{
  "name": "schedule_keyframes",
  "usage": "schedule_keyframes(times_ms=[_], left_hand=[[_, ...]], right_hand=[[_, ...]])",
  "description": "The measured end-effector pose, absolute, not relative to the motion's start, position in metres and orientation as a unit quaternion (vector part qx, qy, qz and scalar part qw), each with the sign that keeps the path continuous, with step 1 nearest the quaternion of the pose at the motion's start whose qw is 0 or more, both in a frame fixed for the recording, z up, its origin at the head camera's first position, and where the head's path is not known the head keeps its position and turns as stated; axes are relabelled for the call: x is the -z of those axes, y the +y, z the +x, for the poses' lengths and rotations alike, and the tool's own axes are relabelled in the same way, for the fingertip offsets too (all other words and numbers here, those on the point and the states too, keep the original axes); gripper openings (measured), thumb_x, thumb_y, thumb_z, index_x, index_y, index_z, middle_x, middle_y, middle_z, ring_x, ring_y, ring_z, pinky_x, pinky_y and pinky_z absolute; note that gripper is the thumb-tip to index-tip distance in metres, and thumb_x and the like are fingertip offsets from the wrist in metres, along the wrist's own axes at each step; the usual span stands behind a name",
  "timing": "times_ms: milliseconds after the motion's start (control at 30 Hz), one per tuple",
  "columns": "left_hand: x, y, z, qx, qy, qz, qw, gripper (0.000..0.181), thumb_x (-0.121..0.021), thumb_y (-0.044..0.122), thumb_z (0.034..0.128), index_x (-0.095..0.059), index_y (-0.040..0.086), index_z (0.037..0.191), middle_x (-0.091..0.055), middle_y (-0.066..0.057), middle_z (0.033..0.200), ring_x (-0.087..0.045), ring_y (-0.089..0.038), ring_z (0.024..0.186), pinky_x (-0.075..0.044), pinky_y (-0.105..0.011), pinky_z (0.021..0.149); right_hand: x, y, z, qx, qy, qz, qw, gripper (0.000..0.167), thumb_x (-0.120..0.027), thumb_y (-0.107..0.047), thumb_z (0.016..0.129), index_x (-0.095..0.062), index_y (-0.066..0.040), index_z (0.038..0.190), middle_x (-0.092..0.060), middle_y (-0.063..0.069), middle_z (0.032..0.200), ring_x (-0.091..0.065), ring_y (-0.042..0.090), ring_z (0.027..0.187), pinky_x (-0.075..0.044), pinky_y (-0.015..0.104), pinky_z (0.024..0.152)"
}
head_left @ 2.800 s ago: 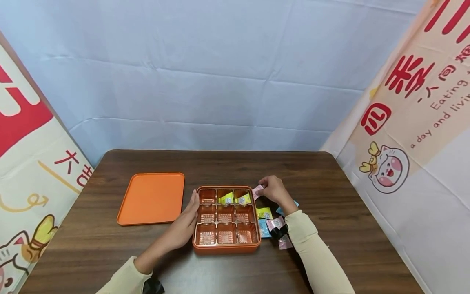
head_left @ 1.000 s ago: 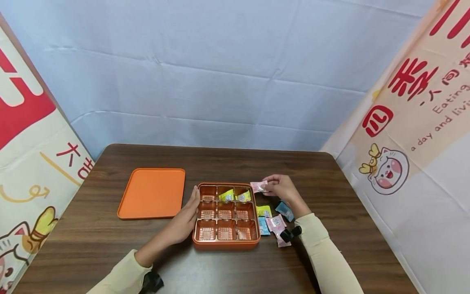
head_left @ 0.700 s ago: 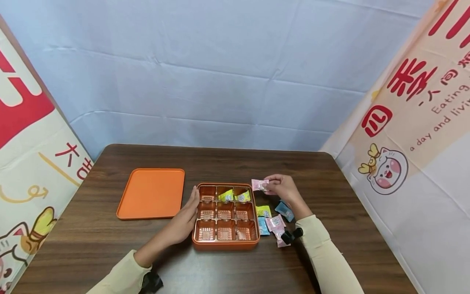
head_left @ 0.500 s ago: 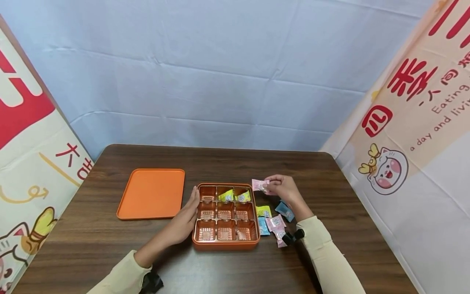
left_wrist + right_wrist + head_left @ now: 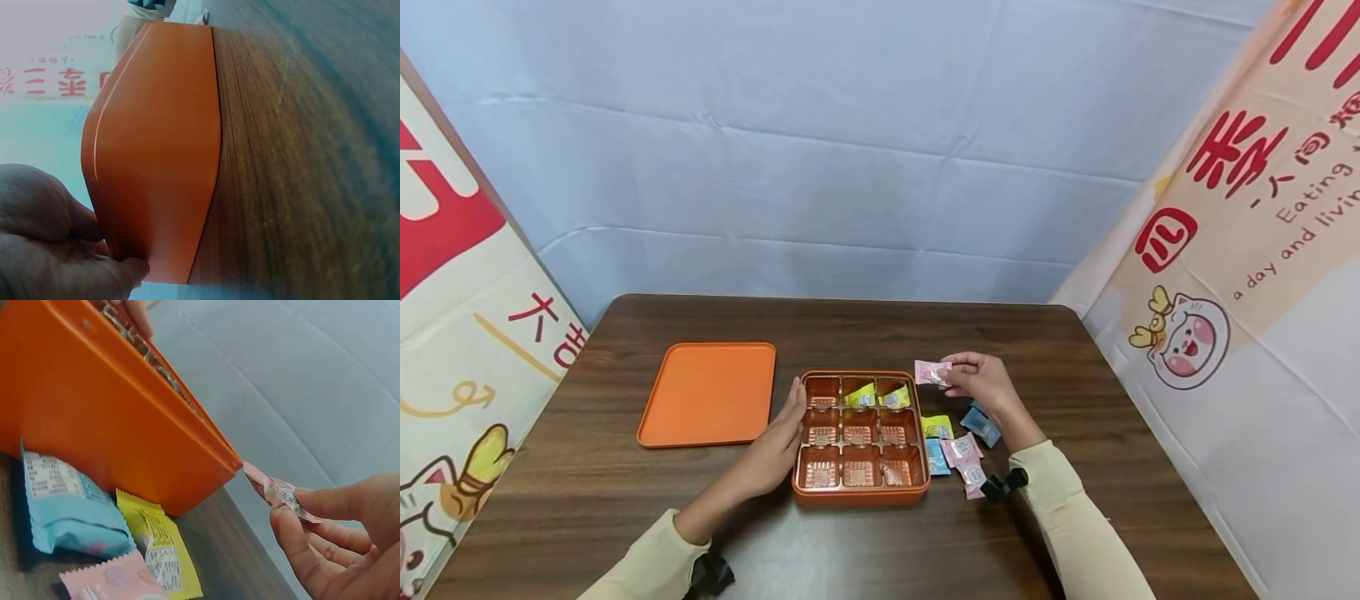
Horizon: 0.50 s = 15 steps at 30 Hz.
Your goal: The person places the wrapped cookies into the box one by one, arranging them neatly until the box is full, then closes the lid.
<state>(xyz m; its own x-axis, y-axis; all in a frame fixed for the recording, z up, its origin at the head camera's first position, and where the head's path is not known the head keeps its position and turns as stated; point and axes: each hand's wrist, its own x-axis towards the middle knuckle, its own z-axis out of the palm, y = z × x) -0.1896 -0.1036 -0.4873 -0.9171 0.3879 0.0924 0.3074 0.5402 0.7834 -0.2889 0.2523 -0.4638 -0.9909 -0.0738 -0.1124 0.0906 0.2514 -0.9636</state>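
A small pink candy packet (image 5: 932, 372) is pinched between the thumb and fingers of my right hand (image 5: 987, 385), just beyond the back right corner of an orange box (image 5: 861, 498). The right wrist view shows the pinched candy packet (image 5: 281, 492) close to that corner. My left hand (image 5: 775, 450) rests along the box's left side with its fingers extended; the left wrist view has the fingers (image 5: 128, 272) touching the box wall (image 5: 156, 137). Inside are several copper-coloured compartments; one yellow packet (image 5: 861, 396) lies in the back middle one, another yellow packet (image 5: 896, 397) in the back right one.
Right of the box lie a yellow packet (image 5: 937, 427), a blue packet (image 5: 937, 457), two pink ones (image 5: 962, 451) and darker blue packaging (image 5: 981, 425) beside my right wrist. A flat orange lid (image 5: 707, 396) lies on the wooden table (image 5: 850, 333) to the left.
My right hand has lifted the pink packet slightly up and back from beside the box's corner, and more of the packet shows. The left hand stays against the box.
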Motion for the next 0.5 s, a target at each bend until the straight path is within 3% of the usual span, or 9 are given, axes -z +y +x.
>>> schedule_keyframes(times_ms=[333,500], left_hand=[[0.489,-0.104,-0.189,-0.439,0.873,0.209,0.029,0.060,-0.037,-0.004,0.1064,-0.006,-0.011,0.157,0.006,-0.025,0.165,-0.007,-0.044,0.151,-0.016,-0.059,0.118],[0.488,-0.104,-0.190,-0.443,0.871,0.209,0.038,0.060,-0.036,-0.003,0.1069,-0.004,-0.010,0.158,0.009,-0.023,0.166,-0.005,-0.042,0.152,-0.015,-0.058,0.119]], right_hand=[[0.464,0.251,-0.280,0.645,0.758,0.001,0.097,0.033,-0.071,-0.008,0.095,-0.063,0.009,0.123,-0.074,0.009,0.098,-0.073,0.019,0.082,-0.059,0.046,0.084],[0.461,0.250,-0.272,0.655,0.749,0.006,0.097,0.032,-0.071,-0.006,0.095,-0.063,0.009,0.122,-0.074,0.009,0.097,-0.073,0.020,0.082,-0.060,0.041,0.080]])
